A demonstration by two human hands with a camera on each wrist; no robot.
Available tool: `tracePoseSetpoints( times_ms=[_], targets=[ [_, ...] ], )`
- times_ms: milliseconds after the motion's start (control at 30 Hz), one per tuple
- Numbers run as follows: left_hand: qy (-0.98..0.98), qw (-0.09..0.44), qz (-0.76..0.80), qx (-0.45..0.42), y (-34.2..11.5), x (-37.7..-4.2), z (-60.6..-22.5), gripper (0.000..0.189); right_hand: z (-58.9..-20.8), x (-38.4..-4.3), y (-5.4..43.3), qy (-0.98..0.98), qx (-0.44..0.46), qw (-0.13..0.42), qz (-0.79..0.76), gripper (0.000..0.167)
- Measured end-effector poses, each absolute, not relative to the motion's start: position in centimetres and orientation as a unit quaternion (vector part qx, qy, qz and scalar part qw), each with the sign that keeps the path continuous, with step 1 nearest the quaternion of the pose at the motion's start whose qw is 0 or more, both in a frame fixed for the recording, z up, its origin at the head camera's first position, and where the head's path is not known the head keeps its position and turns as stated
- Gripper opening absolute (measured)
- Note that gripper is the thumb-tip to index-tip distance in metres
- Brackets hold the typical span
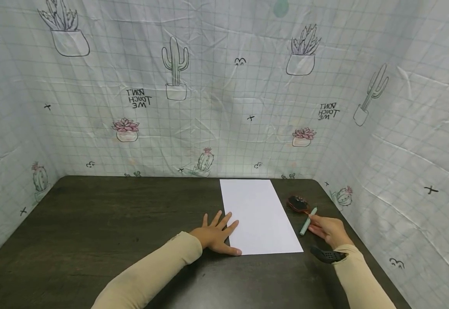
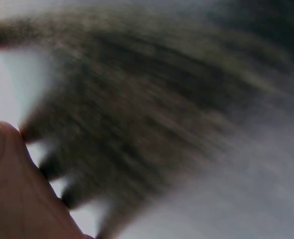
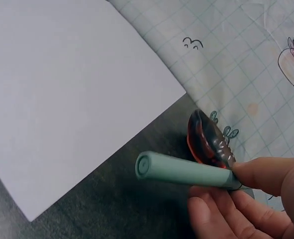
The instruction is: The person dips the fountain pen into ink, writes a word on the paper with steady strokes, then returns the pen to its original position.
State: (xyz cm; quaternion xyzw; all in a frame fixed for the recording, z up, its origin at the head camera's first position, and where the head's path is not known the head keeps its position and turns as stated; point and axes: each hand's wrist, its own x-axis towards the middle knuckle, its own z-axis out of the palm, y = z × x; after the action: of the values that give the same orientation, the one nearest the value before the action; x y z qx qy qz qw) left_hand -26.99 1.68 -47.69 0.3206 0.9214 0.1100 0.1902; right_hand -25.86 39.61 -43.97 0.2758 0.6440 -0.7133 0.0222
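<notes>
Over on the dark table (image 1: 93, 223) | left hand (image 1: 217, 237): fingers super wide, touching white sheet (image 1: 260, 219) | right hand (image 1: 330, 230) pinches green marker (image 3: 184, 169), which pokes out past the fingertips

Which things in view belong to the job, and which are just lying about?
In the job, apparently:
green marker, pinched in the right hand
white sheet, left hand on its edge

Just lying about, probably:
dark oval item with orange rim, unidentified

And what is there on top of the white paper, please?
Only part of the left hand, spread over the left edge of the white paper. Whatever that hand covers there cannot be seen.
</notes>
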Motion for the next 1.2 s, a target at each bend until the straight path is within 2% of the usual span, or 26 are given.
tracePoseSetpoints(
  times_ms=[167,267,300,433,533,733,867,1000,1200],
  targets=[
    [0.922,0.196,0.104,0.318,1.8,-26.8,-47.2,0.097,-43.5,-25.8,39.6,0.652,0.262,0.029,-0.711,0.019],
    [0.922,0.198,0.098,0.318,1.8,-26.8,-47.2,0.097,-43.3,-25.7,39.6,0.669,0.241,0.034,-0.702,0.006],
    [0.923,0.196,0.098,0.316,1.8,-26.8,-47.3,0.097,-43.3,-25.7,39.5,0.676,0.233,0.034,-0.698,0.011],
    [0.924,0.192,0.097,0.315,1.9,-27.1,-48.0,0.098,-43.3,-25.7,39.2,0.697,0.196,0.034,-0.689,0.053],
    [0.924,0.192,0.101,0.316,1.9,-27.2,-48.2,0.099,-43.3,-25.8,39.1,0.698,0.174,0.025,-0.694,0.062],
    [0.924,0.2,0.095,0.312,1.9,-27.0,-47.8,0.098,-43.4,-25.9,39.1,0.7,0.127,0.016,-0.703,0.045],
    [0.923,0.205,0.097,0.311,1.8,-26.4,-46.6,0.097,-43.5,-25.8,39.0,0.672,0.076,0.019,-0.736,0.042],
    [0.922,0.201,0.104,0.313,1.8,-26.4,-46.8,0.097,-43.7,-25.8,39.0,0.614,0.033,0.03,-0.788,0.033],
    [0.923,0.192,0.108,0.314,1.8,-26.9,-47.7,0.098,-43.8,-26.0,39.2,0.566,0.007,0.031,-0.824,0.034]
  ],
)
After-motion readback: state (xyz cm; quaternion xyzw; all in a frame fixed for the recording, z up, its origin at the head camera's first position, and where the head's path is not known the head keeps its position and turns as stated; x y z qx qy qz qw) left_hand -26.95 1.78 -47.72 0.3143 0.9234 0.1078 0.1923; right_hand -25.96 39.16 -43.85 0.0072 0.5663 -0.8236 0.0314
